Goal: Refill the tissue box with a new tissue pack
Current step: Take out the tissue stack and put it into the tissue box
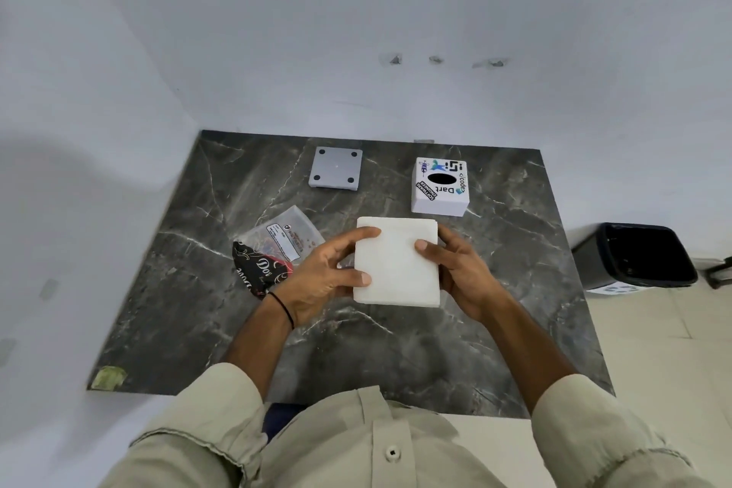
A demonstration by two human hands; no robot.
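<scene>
I hold a white stack of tissues (397, 261) flat above the middle of the dark marble table (198, 309). My left hand (323, 273) grips its left edge and my right hand (461, 269) grips its right edge. The white tissue box (440, 186), with stickers and a black oval slot on top, stands on the table just beyond the stack, to the right. Its grey base plate (336, 168) with round feet lies apart at the back, left of the box. The torn wrapper (273, 246), clear and black, lies left of my left hand.
White walls close in the table at the back and on the left. A black waste bin (633, 256) stands on the tiled floor right of the table. A greenish scrap (107, 376) sticks to the table's front left corner.
</scene>
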